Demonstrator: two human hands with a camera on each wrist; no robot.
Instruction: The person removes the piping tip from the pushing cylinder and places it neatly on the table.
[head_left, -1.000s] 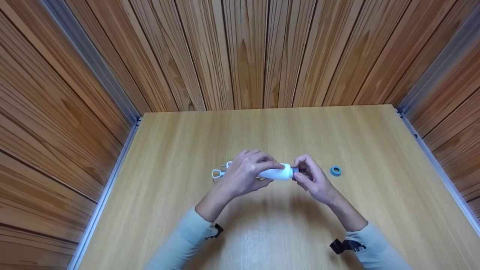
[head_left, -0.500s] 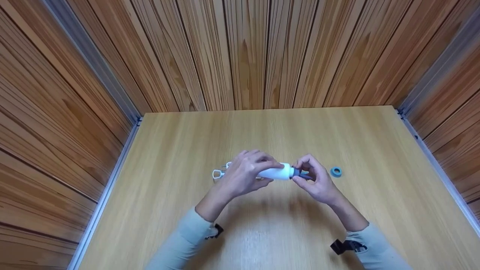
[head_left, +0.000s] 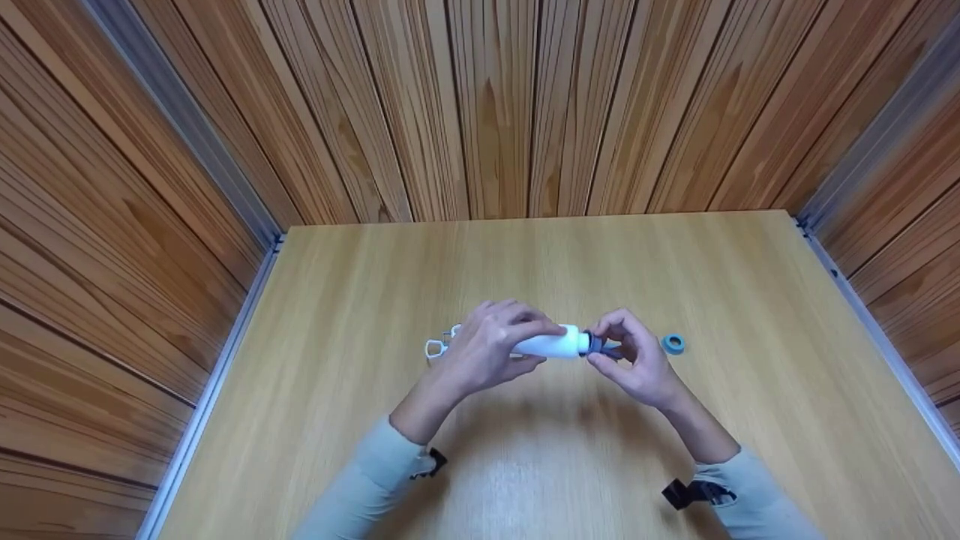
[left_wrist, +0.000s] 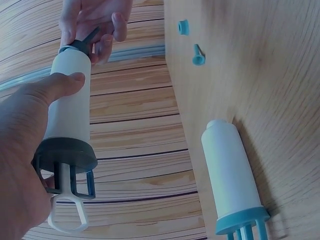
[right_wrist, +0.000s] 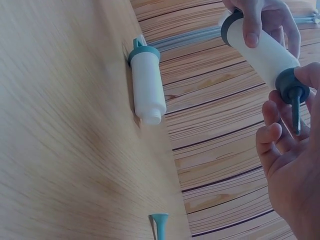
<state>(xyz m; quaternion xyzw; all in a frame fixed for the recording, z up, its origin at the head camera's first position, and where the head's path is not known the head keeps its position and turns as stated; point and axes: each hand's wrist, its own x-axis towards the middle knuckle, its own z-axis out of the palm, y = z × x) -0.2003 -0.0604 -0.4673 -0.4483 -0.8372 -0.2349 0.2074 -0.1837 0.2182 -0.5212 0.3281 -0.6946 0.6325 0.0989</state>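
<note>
Over the middle stretch of the table (head_left: 525, 270), about midway between its left and right edges and well short of the far one, a white barrel (head_left: 551, 345) lies sideways in the left hand (head_left: 491, 349), whose thumb and fingers grip it, while the right hand (head_left: 634, 364) pinches the dark nozzle cap (right_wrist: 290, 82) at the barrel's end. How firmly that cap sits cannot be told. If it is turned out of line with the barrel, it could bind or go on crooked; if the left grip is too slack, the smooth barrel may simply spin along with it. The plunger handle (left_wrist: 80, 215) sticks out behind the left hand, so a bump there might slide it. Should the cap slip, it could drop among the teal ring (head_left: 673, 344), towards the right edge, and the teal nozzle (left_wrist: 198, 59). A sinking left hand might also knock the spare tube (left_wrist: 231, 172) lying on the table. Against the head view a second earlier, the right fingers no longer cover the nozzle's pointed tip (right_wrist: 296, 115), which now shows between them; barrel, left hand and teal ring have hardly shifted.
</note>
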